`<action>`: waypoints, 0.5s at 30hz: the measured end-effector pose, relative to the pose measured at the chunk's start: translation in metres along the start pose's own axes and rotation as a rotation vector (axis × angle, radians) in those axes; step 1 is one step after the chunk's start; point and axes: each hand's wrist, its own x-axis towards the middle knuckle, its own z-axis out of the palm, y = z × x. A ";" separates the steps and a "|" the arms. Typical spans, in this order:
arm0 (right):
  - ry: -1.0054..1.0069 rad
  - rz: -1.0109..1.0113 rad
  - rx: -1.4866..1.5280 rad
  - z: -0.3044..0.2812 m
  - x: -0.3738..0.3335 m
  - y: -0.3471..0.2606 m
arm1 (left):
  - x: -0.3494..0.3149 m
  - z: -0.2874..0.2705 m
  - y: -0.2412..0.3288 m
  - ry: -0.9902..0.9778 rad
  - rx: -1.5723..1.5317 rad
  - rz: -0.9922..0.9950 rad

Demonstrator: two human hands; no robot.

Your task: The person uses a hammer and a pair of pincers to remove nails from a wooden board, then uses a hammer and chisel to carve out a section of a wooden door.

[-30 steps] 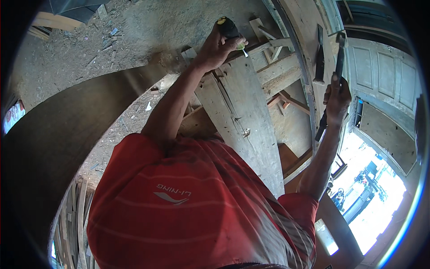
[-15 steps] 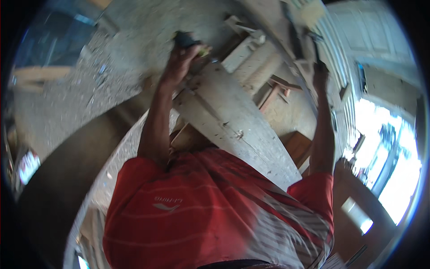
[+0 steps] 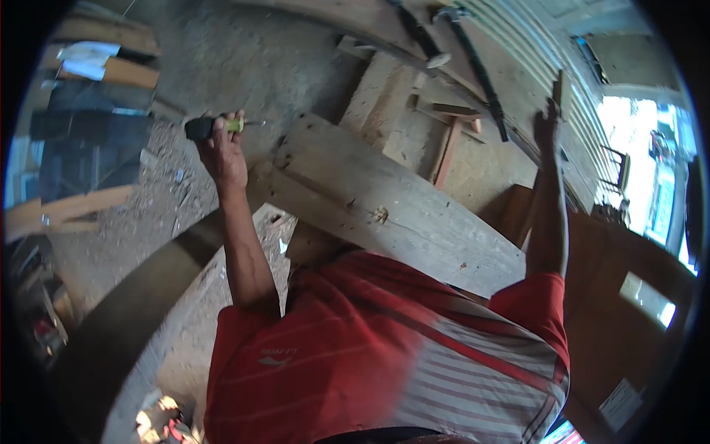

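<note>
My left hand (image 3: 224, 152), raised at the left over the floor, is closed around a black and yellow-green drill (image 3: 234, 125) with a thin metal bit pointing right. My right arm stretches forward, and my right hand (image 3: 546, 127) is beside a small upright wooden block (image 3: 560, 92) near the corrugated sheet. Its fingers look stretched out at the block; a firm grip does not show. A hammer (image 3: 477, 63) with a long black handle lies to its left, next to another dark long tool (image 3: 418, 33). Below my arms, a wide worn wooden board (image 3: 414, 203) slants across.
Timber pieces (image 3: 376, 100) and a thin reddish wooden strip (image 3: 448, 152) lie beyond the board. Corrugated sheet (image 3: 510, 33) runs along the far right. Rubble and shavings (image 3: 166, 174) cover the left floor near a dark panel (image 3: 92, 152). A brown wooden panel (image 3: 606, 288) stands at right.
My left hand has swung left with the drill, away from the board's end. My right hand has left the hammer's handle end and is now at the wooden block. The view has turned.
</note>
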 end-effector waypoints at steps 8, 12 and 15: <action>-0.421 -0.047 -0.244 -0.012 -0.043 0.081 | -0.090 -0.024 0.054 0.139 0.176 0.010; -0.479 0.080 -0.344 -0.026 -0.023 0.051 | -0.135 -0.014 0.043 0.226 0.235 -0.049; -0.422 0.040 -0.371 -0.039 -0.027 0.050 | -0.157 -0.013 0.035 0.197 0.320 -0.045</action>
